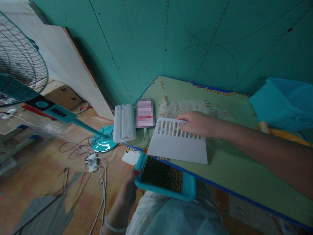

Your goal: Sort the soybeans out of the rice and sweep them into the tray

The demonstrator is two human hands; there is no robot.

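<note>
My right hand (193, 122) grips the slotted end of a flat white plastic scraper (178, 150), which lies tilted across the near edge of the table. A few yellow beans (162, 159) sit at the scraper's lower edge. Just below the table edge, my left hand (132, 182) is closed on the left end of a teal tray (189, 187). Dark green beans (156, 171) fill most of that tray, with yellowish beans (178, 179) at its right side. Behind the scraper, white grains (190, 107) are spread over the table with scattered yellow beans among them.
The green table (244, 169) stands against a green wall. More yellow beans line its back edge. A white device (124, 122) and a blurred-out, cabled box (145, 112) stand at the left. Right is a blue bin (283, 104). A fan (56, 111) and cables occupy the floor.
</note>
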